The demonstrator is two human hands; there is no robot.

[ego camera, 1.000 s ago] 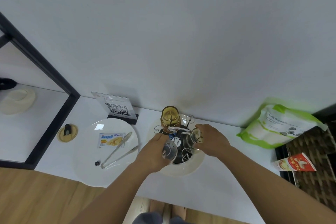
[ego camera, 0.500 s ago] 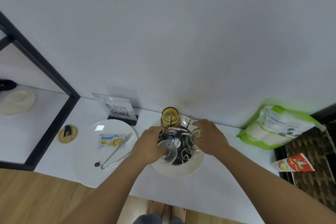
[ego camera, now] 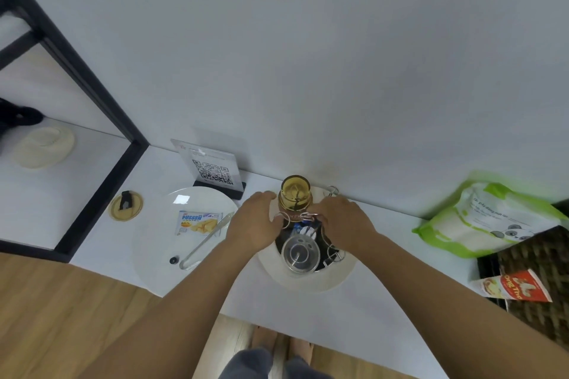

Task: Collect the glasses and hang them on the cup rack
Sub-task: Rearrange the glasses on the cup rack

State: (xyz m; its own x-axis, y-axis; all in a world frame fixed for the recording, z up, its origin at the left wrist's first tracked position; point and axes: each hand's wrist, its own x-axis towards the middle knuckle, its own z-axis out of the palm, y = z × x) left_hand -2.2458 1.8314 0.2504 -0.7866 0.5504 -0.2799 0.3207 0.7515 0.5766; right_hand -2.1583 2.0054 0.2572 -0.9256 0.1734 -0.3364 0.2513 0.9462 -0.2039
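The wire cup rack (ego camera: 333, 257) stands on a round white tray (ego camera: 311, 284) against the wall. An amber glass (ego camera: 295, 194) hangs upside down at its back. A clear glass (ego camera: 300, 252) hangs upside down at its front, free of both hands. My left hand (ego camera: 255, 224) lies palm down on the rack's left side, fingers spread, its fingertips touching the top wire ring. My right hand (ego camera: 345, 221) covers the rack's right side; whatever is under it is hidden.
A large white plate (ego camera: 160, 231) to the left carries a biscuit packet (ego camera: 197, 221) and metal tongs (ego camera: 206, 240). Behind it stands a QR sign (ego camera: 212, 169). A green bag (ego camera: 489, 218), a red carton (ego camera: 517, 286) and a dark wicker basket (ego camera: 542, 258) sit right.
My left hand has set the clear glass on the rack's front and let go, then moved back and left. My right hand slid further over the rack's right side, so its glass is hidden now.
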